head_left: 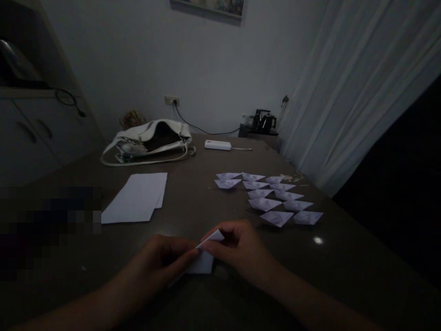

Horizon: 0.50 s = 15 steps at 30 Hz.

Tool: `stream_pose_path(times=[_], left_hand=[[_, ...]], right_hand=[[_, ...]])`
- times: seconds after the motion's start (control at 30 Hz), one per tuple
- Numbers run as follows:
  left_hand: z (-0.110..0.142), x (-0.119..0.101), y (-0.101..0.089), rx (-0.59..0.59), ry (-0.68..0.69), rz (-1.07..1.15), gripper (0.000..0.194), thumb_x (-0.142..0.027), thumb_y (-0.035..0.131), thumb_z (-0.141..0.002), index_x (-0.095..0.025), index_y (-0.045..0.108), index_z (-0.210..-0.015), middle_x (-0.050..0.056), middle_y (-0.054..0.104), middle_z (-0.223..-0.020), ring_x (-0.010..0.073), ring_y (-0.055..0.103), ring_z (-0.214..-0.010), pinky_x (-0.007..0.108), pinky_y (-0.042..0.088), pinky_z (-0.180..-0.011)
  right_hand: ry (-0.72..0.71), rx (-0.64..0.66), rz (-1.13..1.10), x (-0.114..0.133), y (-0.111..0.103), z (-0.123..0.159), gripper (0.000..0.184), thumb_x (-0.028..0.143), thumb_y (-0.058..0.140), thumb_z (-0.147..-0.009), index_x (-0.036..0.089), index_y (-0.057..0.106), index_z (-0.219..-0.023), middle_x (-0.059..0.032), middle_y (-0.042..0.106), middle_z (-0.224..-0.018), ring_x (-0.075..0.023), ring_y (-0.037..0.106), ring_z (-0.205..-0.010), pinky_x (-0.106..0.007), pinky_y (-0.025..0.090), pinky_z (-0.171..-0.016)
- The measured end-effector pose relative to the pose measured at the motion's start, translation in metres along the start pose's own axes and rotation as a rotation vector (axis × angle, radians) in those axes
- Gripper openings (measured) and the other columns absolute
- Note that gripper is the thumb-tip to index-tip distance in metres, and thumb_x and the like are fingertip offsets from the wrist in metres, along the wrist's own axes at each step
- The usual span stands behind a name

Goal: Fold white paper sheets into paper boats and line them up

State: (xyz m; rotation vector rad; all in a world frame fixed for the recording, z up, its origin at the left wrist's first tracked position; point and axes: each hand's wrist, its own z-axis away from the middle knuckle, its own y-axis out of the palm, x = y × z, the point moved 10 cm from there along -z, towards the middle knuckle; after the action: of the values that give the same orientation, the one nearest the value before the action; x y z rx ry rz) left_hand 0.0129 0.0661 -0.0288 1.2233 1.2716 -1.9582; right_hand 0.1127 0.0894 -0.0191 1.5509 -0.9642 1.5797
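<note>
A small folded sheet of white paper is held between both hands just above the near part of the table. My left hand pinches its upper edge between thumb and fingers. On the other side, my right hand grips the same edge, thumb in front and fingers behind, with a folded corner sticking up between them. Part of the paper is hidden by the fingers. Beyond my right hand stand several folded paper boats in rough rows. A stack of white paper sheets lies beyond my left hand.
A white handbag rests at the back left of the brown table. Near the back edge lies a white power bank with a short cable. A black kettle stands behind, beside a white curtain.
</note>
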Motion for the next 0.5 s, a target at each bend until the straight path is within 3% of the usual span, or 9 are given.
stream_pose_path(times=[0.17,0.33,0.5], left_hand=[[0.001,0.0,-0.001,0.008,-0.025,0.112,0.039,-0.05,0.05,-0.082,-0.018,0.071,-0.078,0.002,0.067,-0.066,0.0148,0.059,-0.064,0.019,0.045,-0.056],[0.004,0.011,0.019,0.124,-0.124,0.334,0.052,-0.061,0.047,-0.081,-0.014,0.068,-0.088,0.006,0.072,-0.077,0.015,0.064,-0.06,0.023,0.05,-0.057],[0.005,-0.001,0.023,0.135,-0.077,0.334,0.051,-0.06,0.049,-0.079,-0.013,0.068,-0.082,0.007,0.072,-0.073,0.0155,0.065,-0.06,0.024,0.052,-0.058]], right_hand=[[-0.039,0.035,-0.014,0.005,0.003,0.002,0.016,0.028,0.07,-0.073,0.015,0.07,-0.082,-0.0024,0.067,-0.074,-0.0116,0.06,-0.069,-0.023,0.046,-0.064],[-0.054,0.041,-0.002,0.01,0.005,0.004,0.018,0.03,0.07,-0.072,0.015,0.07,-0.082,-0.0025,0.066,-0.073,-0.0116,0.06,-0.068,-0.022,0.045,-0.062],[-0.037,0.058,-0.018,0.009,0.008,0.005,0.022,0.034,0.07,-0.073,0.015,0.07,-0.083,-0.0032,0.067,-0.075,-0.0122,0.06,-0.069,-0.023,0.046,-0.062]])
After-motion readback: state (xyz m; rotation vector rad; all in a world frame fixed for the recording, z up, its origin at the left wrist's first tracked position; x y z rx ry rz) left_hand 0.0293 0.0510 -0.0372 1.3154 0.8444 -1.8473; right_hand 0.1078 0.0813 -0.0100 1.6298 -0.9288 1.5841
